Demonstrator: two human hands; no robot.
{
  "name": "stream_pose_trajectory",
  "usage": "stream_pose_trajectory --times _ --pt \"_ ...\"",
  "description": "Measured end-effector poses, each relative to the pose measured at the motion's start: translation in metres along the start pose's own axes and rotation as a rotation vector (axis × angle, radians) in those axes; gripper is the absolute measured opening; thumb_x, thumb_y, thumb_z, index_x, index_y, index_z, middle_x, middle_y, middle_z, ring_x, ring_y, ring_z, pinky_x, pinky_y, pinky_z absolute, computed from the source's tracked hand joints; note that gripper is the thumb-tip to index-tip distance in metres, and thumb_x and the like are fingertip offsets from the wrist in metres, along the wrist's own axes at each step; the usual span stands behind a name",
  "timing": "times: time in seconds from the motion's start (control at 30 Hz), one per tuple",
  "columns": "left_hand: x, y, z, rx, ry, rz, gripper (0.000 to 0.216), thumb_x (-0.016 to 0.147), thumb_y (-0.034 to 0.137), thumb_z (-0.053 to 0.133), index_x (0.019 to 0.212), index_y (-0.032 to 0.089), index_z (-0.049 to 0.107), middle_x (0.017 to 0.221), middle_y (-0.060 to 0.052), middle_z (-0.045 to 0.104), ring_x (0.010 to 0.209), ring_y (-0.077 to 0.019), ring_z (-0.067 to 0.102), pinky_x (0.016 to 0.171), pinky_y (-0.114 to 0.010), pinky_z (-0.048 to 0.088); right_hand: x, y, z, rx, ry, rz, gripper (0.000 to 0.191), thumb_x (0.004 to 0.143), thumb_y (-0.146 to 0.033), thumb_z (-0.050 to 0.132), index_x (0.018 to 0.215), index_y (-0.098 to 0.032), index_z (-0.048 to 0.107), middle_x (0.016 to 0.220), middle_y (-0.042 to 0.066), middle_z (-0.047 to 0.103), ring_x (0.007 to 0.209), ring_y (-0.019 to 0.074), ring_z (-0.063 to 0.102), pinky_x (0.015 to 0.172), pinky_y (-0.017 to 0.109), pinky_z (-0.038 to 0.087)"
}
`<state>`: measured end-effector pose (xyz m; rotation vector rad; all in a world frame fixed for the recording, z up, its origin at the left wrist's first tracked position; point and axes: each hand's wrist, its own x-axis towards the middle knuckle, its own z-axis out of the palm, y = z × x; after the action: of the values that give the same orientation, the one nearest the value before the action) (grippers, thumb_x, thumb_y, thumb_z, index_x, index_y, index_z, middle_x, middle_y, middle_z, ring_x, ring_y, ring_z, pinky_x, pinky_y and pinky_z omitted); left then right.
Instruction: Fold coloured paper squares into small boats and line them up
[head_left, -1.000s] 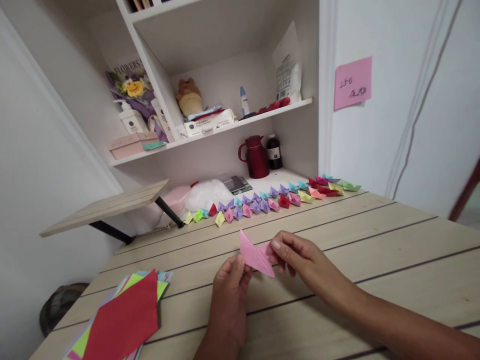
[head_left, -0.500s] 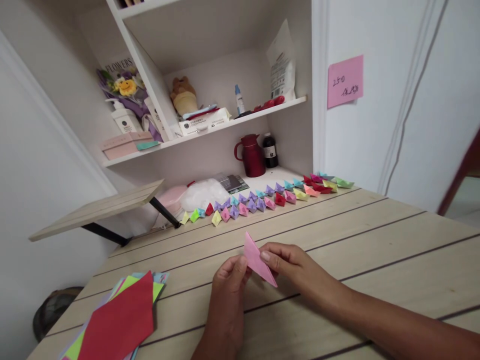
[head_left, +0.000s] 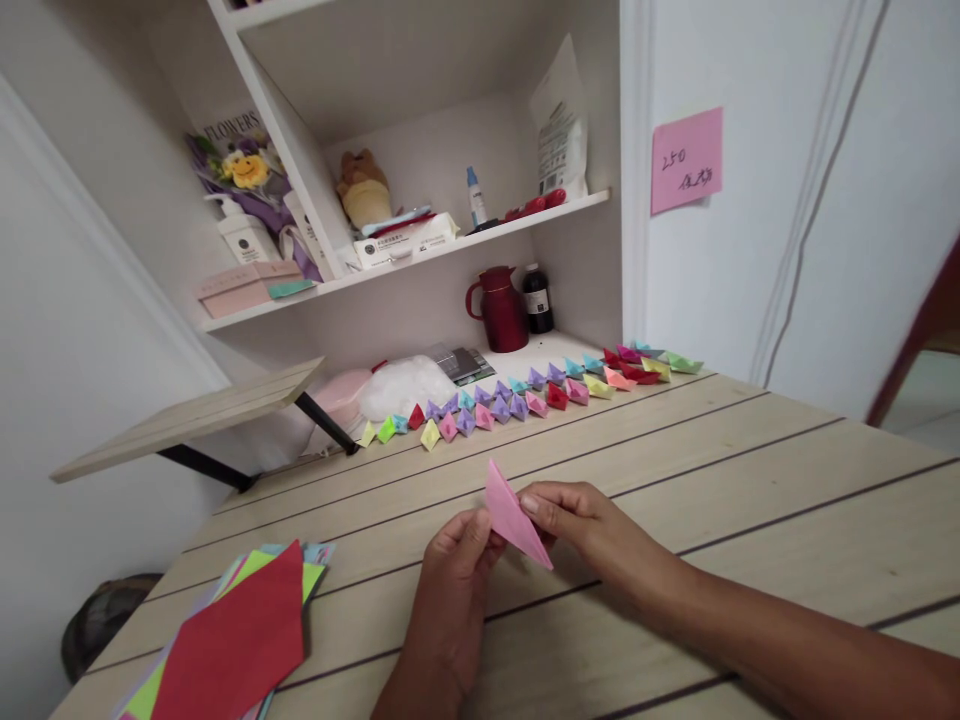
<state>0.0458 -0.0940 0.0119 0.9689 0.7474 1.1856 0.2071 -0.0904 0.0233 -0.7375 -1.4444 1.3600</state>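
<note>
Paper [head_left: 516,523], folded, pink, between both hands [head_left: 456,560], apparently pinched

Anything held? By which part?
Yes, the folded pink paper: left hand pinches its left edge, right hand its right edge.

A room in a home is suggested by the shelf [head_left: 525,223], on which a plush toy [head_left: 364,195], a bouquet [head_left: 247,172], a pump bottle [head_left: 247,240] and a box [head_left: 236,292] are kept; a jug [head_left: 505,312] is set below, and a handwritten note [head_left: 686,165] is stuck to the wall [head_left: 735,270].
</note>
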Motion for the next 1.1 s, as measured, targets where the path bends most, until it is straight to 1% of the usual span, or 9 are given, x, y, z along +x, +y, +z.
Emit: stream_pose_trajectory --times 0.1,0.2,0.37,0.6,0.7,0.77,0.87,0.93,1.1 --pt "-0.001 0.001 0.001 0.008 -0.035 -0.005 0.028 0.082 0.037 0.065 0.091 0.011 0.072 0.088 -0.011 0.069 0.083 -0.0206 0.06 0.08 -0.032 0.045 -0.001 -0.001 0.0 -0.012 -0.008 -0.003 0.043 0.086 -0.053 0.054 0.075 -0.014 0.068 0.065 0.001 0.055 0.062 0.0136 0.046 0.06 0.026 0.037" --pt "-0.001 0.003 0.003 0.004 -0.036 -0.007 0.027 0.083 0.036 0.063 0.093 0.012 0.072 0.091 -0.011 0.069 0.083 -0.0201 0.06 0.078 -0.031 0.045 -0.003 -0.005 0.0 -0.021 -0.021 -0.014 0.041 0.085 -0.053 0.055 0.081 -0.015 0.071 0.068 0.001 0.059 0.066 0.0147 0.049 0.064 0.026 0.039" --pt "-0.002 0.005 0.005 0.002 -0.026 -0.013 0.026 0.085 0.035 0.061 0.091 0.012 0.072 0.089 -0.01 0.069 0.083 -0.0195 0.06 0.079 -0.031 0.046 -0.006 -0.008 0.001 -0.005 -0.053 -0.018 0.042 0.084 -0.054 0.056 0.084 -0.016 0.072 0.067 0.002 0.061 0.069 0.0173 0.053 0.073 0.031 0.044" --pt "-0.001 0.002 0.0 -0.034 -0.019 -0.007 0.024 0.083 0.033 0.063 0.089 0.011 0.071 0.09 -0.011 0.068 0.086 -0.0198 0.06 0.082 -0.032 0.045 -0.005 -0.009 0.002 0.018 -0.047 -0.001 0.036 0.082 -0.049 0.059 0.093 -0.017 0.072 0.07 0.002 0.064 0.07 0.0175 0.054 0.074 0.032 0.044" --pt "-0.001 0.002 0.001 -0.04 -0.009 -0.017 0.022 0.084 0.032 0.063 0.087 0.012 0.071 0.089 -0.01 0.068 0.087 -0.019 0.06 0.084 -0.031 0.045 -0.005 -0.009 0.003 0.007 -0.032 0.008 0.033 0.081 -0.045 0.06 0.091 -0.016 0.073 0.071 0.002 0.064 0.073 0.0181 0.056 0.074 0.031 0.044" --pt "-0.001 0.002 0.002 -0.028 -0.006 -0.022 0.022 0.084 0.032 0.063 0.087 0.012 0.07 0.088 -0.009 0.068 0.087 -0.0188 0.06 0.084 -0.031 0.045 -0.004 -0.007 0.004 0.0 -0.006 0.024 0.026 0.079 -0.038 0.062 0.089 -0.016 0.072 0.074 0.002 0.065 0.073 0.0168 0.056 0.071 0.028 0.043" --pt "-0.002 0.003 0.006 0.028 0.006 -0.021 0.024 0.082 0.034 0.065 0.089 0.012 0.071 0.087 -0.009 0.069 0.084 -0.0186 0.06 0.081 -0.03 0.045 -0.002 -0.003 0.004 -0.015 0.03 0.058 0.019 0.075 -0.027 0.064 0.087 -0.016 0.071 0.068 -0.001 0.063 0.064 0.0133 0.053 0.059 0.023 0.04" --pt "-0.003 0.002 0.007 0.088 0.018 -0.01 0.024 0.08 0.035 0.067 0.088 0.012 0.071 0.085 -0.008 0.069 0.081 -0.0179 0.06 0.08 -0.029 0.045 -0.001 0.001 0.003 -0.032 0.046 0.067 0.016 0.072 -0.022 0.063 0.084 -0.015 0.069 0.063 -0.002 0.06 0.059 0.0124 0.05 0.056 0.022 0.038" --pt "-0.002 -0.001 0.004 0.291 0.084 0.024 0.024 0.074 0.038 0.071 0.073 0.014 0.07 0.071 -0.003 0.064 0.07 -0.0139 0.055 0.07 -0.025 0.042 0.0 0.007 -0.003 -0.149 0.101 0.028 0.007 0.067 -0.012 0.055 0.07 -0.016 0.06 0.063 -0.003 0.057 0.059 0.0119 0.05 0.055 0.022 0.039"
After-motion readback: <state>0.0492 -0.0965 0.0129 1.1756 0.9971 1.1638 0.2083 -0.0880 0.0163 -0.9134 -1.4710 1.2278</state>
